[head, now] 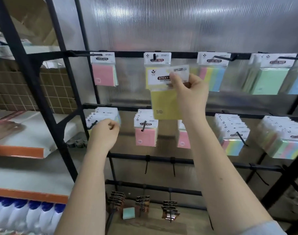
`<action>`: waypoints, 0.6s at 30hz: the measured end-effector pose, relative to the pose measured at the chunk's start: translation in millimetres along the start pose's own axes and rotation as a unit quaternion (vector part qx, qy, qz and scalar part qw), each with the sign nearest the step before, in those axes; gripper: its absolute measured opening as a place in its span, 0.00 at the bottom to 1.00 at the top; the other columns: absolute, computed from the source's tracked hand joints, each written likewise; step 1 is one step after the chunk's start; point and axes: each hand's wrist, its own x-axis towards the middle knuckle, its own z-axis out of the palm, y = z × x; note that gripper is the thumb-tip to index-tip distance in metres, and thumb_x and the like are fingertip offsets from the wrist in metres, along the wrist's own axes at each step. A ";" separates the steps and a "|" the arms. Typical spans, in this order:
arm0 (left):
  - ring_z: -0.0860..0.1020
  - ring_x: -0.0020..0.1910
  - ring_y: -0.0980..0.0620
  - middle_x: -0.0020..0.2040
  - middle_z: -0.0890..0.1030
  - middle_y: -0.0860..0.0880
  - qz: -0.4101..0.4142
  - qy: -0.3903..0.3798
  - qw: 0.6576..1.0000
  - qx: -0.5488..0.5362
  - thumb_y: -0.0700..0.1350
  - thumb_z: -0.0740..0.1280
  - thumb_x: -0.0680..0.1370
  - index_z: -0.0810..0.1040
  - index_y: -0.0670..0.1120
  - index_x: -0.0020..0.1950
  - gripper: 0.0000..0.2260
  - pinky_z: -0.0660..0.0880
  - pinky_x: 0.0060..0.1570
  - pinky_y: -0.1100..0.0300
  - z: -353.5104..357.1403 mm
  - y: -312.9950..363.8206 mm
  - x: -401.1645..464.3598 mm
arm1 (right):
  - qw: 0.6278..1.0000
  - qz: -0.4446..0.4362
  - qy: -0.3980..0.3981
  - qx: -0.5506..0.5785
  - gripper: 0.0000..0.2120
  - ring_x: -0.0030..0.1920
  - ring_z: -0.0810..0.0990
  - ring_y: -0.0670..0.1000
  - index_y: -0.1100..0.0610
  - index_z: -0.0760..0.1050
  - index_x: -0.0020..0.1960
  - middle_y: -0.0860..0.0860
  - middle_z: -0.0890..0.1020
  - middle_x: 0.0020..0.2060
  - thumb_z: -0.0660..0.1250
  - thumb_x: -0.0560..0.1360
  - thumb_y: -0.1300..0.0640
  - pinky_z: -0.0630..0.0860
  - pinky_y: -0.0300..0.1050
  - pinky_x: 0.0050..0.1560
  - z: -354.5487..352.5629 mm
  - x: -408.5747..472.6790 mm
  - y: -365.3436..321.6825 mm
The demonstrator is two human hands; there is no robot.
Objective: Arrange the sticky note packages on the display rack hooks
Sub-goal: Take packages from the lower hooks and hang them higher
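Free room: bare panel between the pink pack (104, 72) at upper left and the centre hook (154, 56); third-row hooks (146, 164) at lower centre hang bare. Obstacles: yellow package (165, 106) held before the centre column; crowded stacks (233, 133) at right; black upright (66, 82) at left; small packs (141, 206) along the bottom.

Packages (104, 71) hang on rack hooks (154, 57); held package (165, 99) before them.

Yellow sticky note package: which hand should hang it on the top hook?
Right. The right hand already grips the yellow package just below the hook; the left hand is lower, at another row.
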 end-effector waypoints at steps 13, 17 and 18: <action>0.72 0.35 0.57 0.36 0.74 0.57 -0.034 0.041 0.996 0.068 0.45 0.62 0.79 0.72 0.53 0.39 0.08 0.65 0.30 0.63 3.5 -15.2 35.5 | 0.999 -0.027 0.016 0.029 0.12 0.28 0.68 0.42 0.56 0.74 0.33 0.45 0.73 0.26 0.69 0.73 0.55 0.67 0.37 0.33 48.2 43.0 1.8; 0.72 0.35 0.56 0.35 0.73 0.57 -0.035 0.041 0.995 0.079 0.46 0.62 0.78 0.74 0.52 0.42 0.06 0.66 0.32 0.62 6.0 -19.5 39.6 | 0.999 -0.028 0.021 0.039 0.14 0.26 0.65 0.41 0.55 0.71 0.29 0.42 0.70 0.22 0.68 0.73 0.58 0.65 0.36 0.31 50.1 43.9 2.5; 0.73 0.36 0.55 0.36 0.74 0.56 -0.036 0.041 0.995 0.081 0.46 0.62 0.78 0.75 0.51 0.43 0.06 0.66 0.32 0.61 6.7 -20.1 40.6 | 0.999 -0.025 0.019 0.043 0.16 0.26 0.65 0.41 0.52 0.69 0.28 0.41 0.70 0.21 0.68 0.72 0.58 0.64 0.34 0.29 50.5 44.1 2.4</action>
